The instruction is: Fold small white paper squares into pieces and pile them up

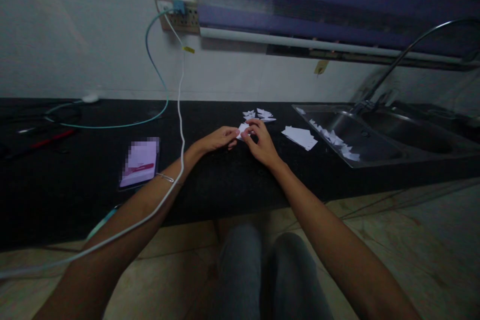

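A small piece of white paper (243, 131) is pinched between both hands just above the black countertop. My left hand (222, 138) grips its left edge, thumb and fingers closed. My right hand (260, 141) holds the right side, with thumb and forefinger brought together and partly covering it. How the paper is folded cannot be made out. Right behind the hands lie several small folded paper pieces (264, 113). To the right of my right hand rests a stack of flat white paper sheets (300, 137).
More folded pieces (332, 136) line the left rim of the metal sink (382, 132), under a curved faucet (397, 60). A phone (139, 162) with a lit screen lies left. A white cable (180, 115) hangs from the wall socket (183, 17) across my left forearm.
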### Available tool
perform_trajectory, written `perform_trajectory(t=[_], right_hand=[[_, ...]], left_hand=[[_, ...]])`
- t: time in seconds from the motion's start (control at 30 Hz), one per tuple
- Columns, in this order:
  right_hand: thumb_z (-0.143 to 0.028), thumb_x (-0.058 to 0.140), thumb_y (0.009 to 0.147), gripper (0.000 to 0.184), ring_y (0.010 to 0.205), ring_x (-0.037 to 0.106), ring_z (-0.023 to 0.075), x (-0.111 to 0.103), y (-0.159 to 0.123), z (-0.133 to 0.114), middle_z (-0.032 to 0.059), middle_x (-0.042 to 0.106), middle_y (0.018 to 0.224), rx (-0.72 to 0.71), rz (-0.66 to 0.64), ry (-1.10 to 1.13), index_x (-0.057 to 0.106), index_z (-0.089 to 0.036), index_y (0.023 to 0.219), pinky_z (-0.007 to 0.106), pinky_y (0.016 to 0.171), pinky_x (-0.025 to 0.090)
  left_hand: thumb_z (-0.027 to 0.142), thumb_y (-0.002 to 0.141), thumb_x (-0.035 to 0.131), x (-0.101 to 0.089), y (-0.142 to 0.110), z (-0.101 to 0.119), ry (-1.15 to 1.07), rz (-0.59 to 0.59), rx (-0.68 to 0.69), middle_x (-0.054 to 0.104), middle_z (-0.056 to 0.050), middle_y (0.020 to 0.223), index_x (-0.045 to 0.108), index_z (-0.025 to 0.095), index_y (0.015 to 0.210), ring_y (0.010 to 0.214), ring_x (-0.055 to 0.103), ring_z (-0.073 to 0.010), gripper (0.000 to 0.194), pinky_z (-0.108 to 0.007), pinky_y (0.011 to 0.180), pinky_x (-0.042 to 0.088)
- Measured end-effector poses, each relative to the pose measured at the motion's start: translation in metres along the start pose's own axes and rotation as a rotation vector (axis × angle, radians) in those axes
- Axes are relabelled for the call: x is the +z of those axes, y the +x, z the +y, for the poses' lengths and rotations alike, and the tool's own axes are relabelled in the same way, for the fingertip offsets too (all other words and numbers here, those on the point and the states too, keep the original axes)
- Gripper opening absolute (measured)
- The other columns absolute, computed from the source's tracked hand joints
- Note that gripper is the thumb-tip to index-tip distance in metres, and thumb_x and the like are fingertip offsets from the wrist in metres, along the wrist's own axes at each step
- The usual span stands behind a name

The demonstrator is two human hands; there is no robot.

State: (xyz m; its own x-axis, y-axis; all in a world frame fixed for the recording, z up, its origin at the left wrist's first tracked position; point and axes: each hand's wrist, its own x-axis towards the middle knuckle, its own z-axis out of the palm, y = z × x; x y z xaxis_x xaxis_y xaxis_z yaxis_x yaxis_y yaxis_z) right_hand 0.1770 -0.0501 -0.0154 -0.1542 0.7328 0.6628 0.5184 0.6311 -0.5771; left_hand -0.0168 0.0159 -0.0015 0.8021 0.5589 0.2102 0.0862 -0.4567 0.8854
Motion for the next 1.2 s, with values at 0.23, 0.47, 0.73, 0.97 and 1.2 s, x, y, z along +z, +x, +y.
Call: perform_trajectory(t=[0.23, 0.47, 0.73, 0.97, 1.2], right_hand=[[-0.041, 0.072, 0.088, 0.019, 0.127, 0.057, 0.027, -0.003, 0.0, 0.002, 0.012, 0.059, 0.131, 0.075, -0.019, 0.198, 0.068, -0.023, 0.093, 0.048, 0.1, 0.054], [-0.039, 0.075, 0.082, 0.018, 0.122, 0.061, 0.0275, -0.002, 0.004, 0.008, 0.0119, 0.066, 0.124, 0.157, 0.039, 0.29, 0.071, -0.022, 0.081, 0.046, 0.094, 0.056], [-0.043, 0.071, 0.083, 0.022, 0.089, 0.067, 0.023, 0.003, 0.005, 0.015, 0.0065, 0.074, 0.093, 0.178, 0.077, 0.238, 0.07, -0.021, 0.086, 0.042, 0.09, 0.052], [-0.042, 0.067, 0.084, 0.022, 0.074, 0.06, 0.0186, 0.003, 0.005, 0.011, 0.0034, 0.069, 0.081, 0.189, 0.092, 0.204, 0.068, -0.02, 0.083, 0.035, 0.074, 0.048], [-0.043, 0.068, 0.084, 0.022, 0.071, 0.058, 0.0177, 0.003, 0.004, 0.01, 0.0032, 0.069, 0.082, 0.199, 0.098, 0.194, 0.067, -0.02, 0.084, 0.035, 0.072, 0.049]], left_hand=[[0.058, 0.098, 0.052, -0.003, -0.004, 0.006, -0.104, 0.034, -0.021, 0.049, 0.004, 0.057, 0.055, 0.016, 0.077, 0.052, 0.048, -0.0096, 0.046, -0.021, 0.054, 0.041], [0.054, 0.094, 0.058, 0.0, -0.004, 0.01, -0.126, 0.003, -0.048, 0.048, 0.003, 0.06, 0.052, 0.018, 0.071, 0.053, 0.043, -0.0091, 0.043, -0.022, 0.055, 0.042], [0.057, 0.098, 0.052, 0.006, 0.002, 0.007, 0.03, -0.063, -0.037, 0.047, 0.002, 0.063, 0.05, 0.019, 0.076, 0.055, 0.042, -0.0101, 0.044, -0.023, 0.054, 0.037], [0.053, 0.102, 0.042, 0.011, 0.003, 0.004, 0.053, -0.043, -0.026, 0.045, 0.002, 0.066, 0.048, 0.019, 0.077, 0.056, 0.039, -0.0106, 0.042, -0.024, 0.054, 0.035], [0.057, 0.101, 0.043, 0.012, 0.001, 0.003, 0.15, -0.023, -0.037, 0.05, 0.0, 0.068, 0.056, 0.018, 0.091, 0.055, 0.042, -0.0117, 0.042, -0.024, 0.051, 0.034]])
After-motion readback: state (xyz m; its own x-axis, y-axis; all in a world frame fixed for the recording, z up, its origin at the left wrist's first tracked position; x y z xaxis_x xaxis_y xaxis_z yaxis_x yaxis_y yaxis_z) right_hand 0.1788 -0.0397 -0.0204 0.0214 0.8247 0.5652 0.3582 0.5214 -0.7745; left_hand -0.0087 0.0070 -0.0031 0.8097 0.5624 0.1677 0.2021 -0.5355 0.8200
